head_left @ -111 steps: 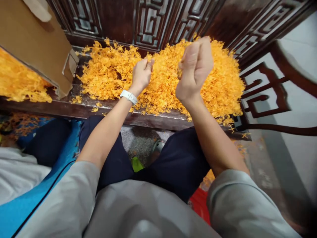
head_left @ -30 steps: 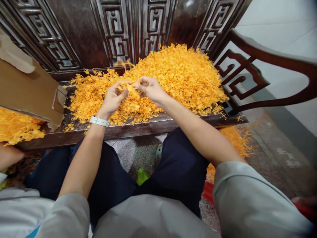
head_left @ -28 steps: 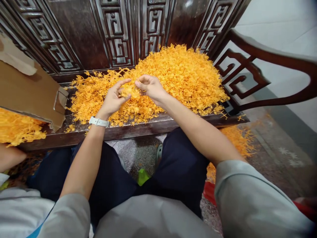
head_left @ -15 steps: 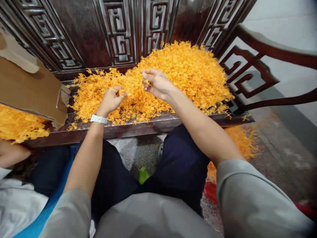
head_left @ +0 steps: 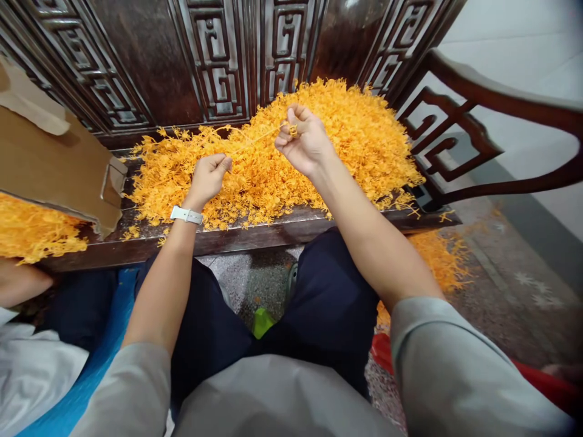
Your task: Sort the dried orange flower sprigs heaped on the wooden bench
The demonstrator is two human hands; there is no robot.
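Observation:
A wide heap of small, branching orange plastic-looking pieces (head_left: 355, 127) covers much of the dark wooden bench (head_left: 273, 229). Over the heap's middle, my right hand (head_left: 310, 144) pinches one orange plastic piece (head_left: 293, 130) between thumb and fingers. From it a thin orange strand (head_left: 259, 141) slants down toward my left hand. My left hand (head_left: 208, 181), with a pale watch (head_left: 186, 214) on its wrist, is closed in a pinch above the heap's front left. What sits between its fingertips is too small to make out.
At left stands a cardboard box (head_left: 54, 164), with more orange pieces (head_left: 40, 230) beside it. The carved bench back (head_left: 175, 60) rises behind the heap, and a curved armrest (head_left: 505, 97) bounds the right. More orange pieces (head_left: 439, 258) lie low at right. Another person's arm (head_left: 22, 282) shows at left.
My right hand has risen and moved right with the orange piece. My left hand's fingers have closed into a pinch. An orange strand now stretches between the hands.

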